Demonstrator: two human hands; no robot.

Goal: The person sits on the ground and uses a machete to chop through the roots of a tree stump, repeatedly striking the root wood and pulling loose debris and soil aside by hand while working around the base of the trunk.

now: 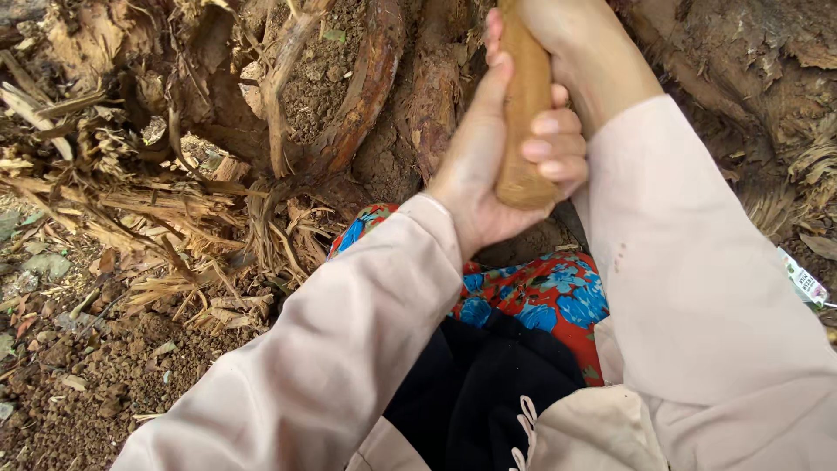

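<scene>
A smooth wooden handle runs up out of the top of the view. My left hand is wrapped around its lower end, fingers curled over the front. My right hand grips the same handle higher up, mostly cut off by the frame's top edge. Both arms wear pale pink sleeves. The tool's head is out of sight. Behind the handle stands a rough brown palm-like stump with split leaf bases.
Dry splintered fibres and wood chips lie at the stump's left foot. Loose brown soil with dead leaves covers the lower left. Red-and-blue flowered cloth and black cloth cover my lap. A small wrapper lies at the right edge.
</scene>
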